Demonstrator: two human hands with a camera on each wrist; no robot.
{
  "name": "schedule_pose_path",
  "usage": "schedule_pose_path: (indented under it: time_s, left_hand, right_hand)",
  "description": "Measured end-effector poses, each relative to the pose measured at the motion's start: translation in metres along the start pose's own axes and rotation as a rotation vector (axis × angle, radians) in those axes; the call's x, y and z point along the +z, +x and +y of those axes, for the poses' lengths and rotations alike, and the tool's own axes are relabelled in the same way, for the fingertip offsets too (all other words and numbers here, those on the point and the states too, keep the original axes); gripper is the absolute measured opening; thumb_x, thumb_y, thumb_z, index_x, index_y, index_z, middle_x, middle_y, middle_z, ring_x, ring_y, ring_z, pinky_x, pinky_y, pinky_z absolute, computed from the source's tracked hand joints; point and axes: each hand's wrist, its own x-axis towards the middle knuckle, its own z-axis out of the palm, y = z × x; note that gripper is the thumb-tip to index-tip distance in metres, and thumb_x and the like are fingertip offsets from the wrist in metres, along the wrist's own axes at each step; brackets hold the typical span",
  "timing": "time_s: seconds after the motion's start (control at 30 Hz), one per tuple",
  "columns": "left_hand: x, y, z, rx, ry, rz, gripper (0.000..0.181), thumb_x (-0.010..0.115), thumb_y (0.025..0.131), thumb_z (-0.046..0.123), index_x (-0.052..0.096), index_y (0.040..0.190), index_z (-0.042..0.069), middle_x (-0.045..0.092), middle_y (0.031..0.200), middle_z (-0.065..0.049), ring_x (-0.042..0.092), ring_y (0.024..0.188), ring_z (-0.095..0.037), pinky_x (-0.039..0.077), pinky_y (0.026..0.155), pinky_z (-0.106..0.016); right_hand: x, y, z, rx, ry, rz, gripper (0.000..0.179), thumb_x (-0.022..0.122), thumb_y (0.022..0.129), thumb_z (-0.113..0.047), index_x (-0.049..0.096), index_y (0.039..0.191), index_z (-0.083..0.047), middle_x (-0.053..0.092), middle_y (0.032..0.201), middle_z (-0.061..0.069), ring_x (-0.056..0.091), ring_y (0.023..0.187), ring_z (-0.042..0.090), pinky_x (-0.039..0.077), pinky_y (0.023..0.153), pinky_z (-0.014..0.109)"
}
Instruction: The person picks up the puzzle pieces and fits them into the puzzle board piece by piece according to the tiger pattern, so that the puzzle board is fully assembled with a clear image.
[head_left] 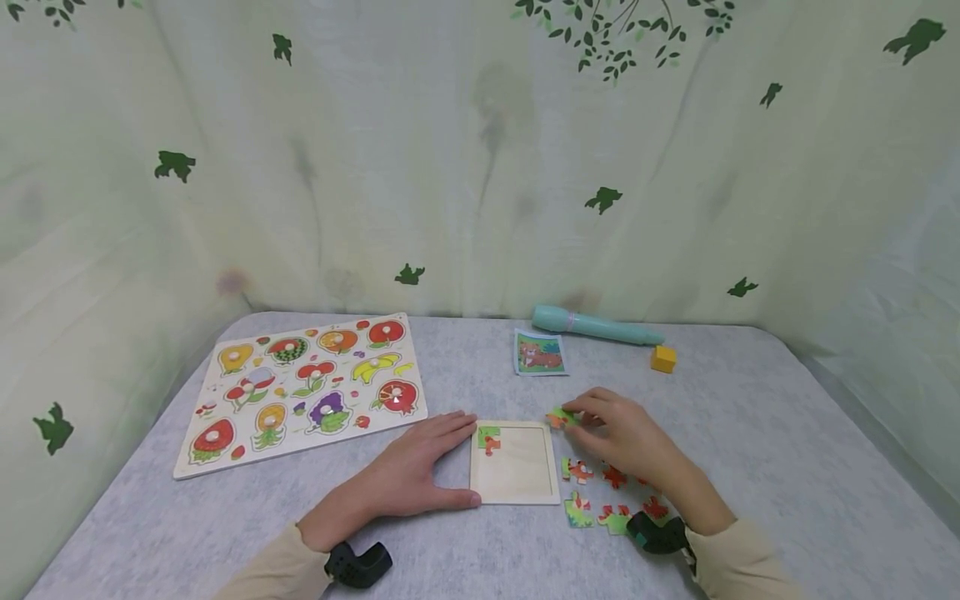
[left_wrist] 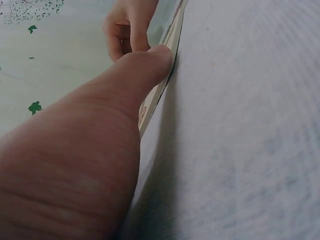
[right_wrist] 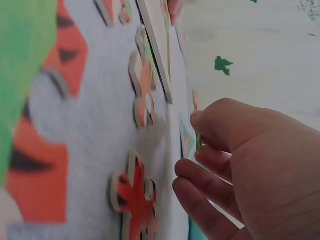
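My right hand [head_left: 626, 437] pinches a green-and-orange jigsaw puzzle piece [head_left: 558, 418] between thumb and fingers, just past the upper right corner of a shallow wooden puzzle tray [head_left: 517, 485]. In the right wrist view the held piece [right_wrist: 199, 142] is seen edge-on. One joined green-and-orange section [head_left: 489, 438] lies in the tray's upper left corner. My left hand [head_left: 408, 467] rests along the tray's left side, fingertips at the upper corner and straight thumb at the lower one. Several loose pieces [head_left: 579, 510] lie right of the tray, partly hidden under my right hand and wrist.
A fruit peg puzzle board [head_left: 300, 450] lies at the left. Behind the tray are a small picture card [head_left: 541, 354] of a brown animal, a teal tapered stick [head_left: 600, 325] and a yellow block [head_left: 663, 359]. A printed curtain [head_left: 450, 167] hangs behind the table.
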Motion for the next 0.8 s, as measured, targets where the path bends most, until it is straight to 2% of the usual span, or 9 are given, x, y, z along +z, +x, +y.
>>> schedule_pose_path:
  time_s: [0.37,0.6,0.8]
  left_hand:
    - [0.001,0.0,0.0,-0.001,0.0,0.0,0.095,0.072,0.083,0.07,0.046,0.157,0.016,0.041,0.163,0.002,0.034,0.153,-0.025,0.032,0.122,-0.054]
    - [0.0,0.0,-0.001,0.001,0.002,0.003,0.095,0.073,0.083,0.07,0.046,0.157,0.016,0.042,0.163,0.002,0.034,0.153,-0.025,0.031,0.123,-0.054]
    - [0.001,0.0,-0.001,0.008,0.003,0.007,0.095,0.072,0.083,0.07,0.047,0.156,0.016,0.042,0.163,0.002,0.034,0.153,-0.025,0.032,0.122,-0.054]
  right_hand:
    - [0.01,0.002,-0.013,-0.058,0.013,0.029,0.028,0.079,0.093,-0.02,0.075,0.12,-0.015,0.069,0.113,-0.003,0.069,0.094,0.012,0.061,0.077,0.028]
    - [0.014,0.003,-0.022,-0.046,0.027,0.03,0.029,0.077,0.095,-0.022,0.074,0.123,-0.015,0.068,0.116,-0.003,0.07,0.094,0.011,0.06,0.077,0.025]
    - [0.02,0.004,-0.029,-0.047,0.068,0.072,0.027,0.078,0.094,-0.018,0.075,0.12,-0.014,0.068,0.114,-0.004,0.071,0.093,0.01,0.061,0.079,0.024]
